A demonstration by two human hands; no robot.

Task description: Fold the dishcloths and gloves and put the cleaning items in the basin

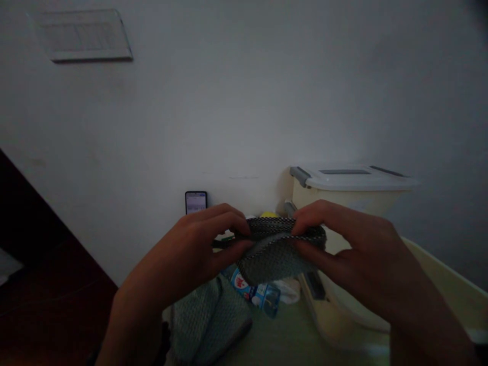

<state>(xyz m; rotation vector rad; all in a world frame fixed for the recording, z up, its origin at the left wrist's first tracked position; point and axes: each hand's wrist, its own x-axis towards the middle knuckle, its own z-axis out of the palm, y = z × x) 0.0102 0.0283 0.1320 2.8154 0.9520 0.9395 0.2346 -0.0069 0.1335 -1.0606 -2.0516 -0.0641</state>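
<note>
A folded grey-green cleaning cloth [274, 262] with a waffle-like texture and black-and-white stitched edges is held up in front of me. My left hand [198, 244] pinches its left end between thumb and fingers. At the right part of the same edge, my right hand [346, 244] grips it in a similar pinch. The folded edges face me, with a slight gap between the layers. Below my left hand lies another cloth [209, 320] of like colour and texture, folded. A clear plastic bottle [257, 295] with a blue label lies beside it, partly hidden by the held cloth.
A phone [196, 202] with its screen lit leans against the white wall [244, 101]. On the right stand a lidded cream storage box [335, 198] and an open cream bin [450, 274]. A switch plate [87, 35] is on the wall at upper left. The room is dim.
</note>
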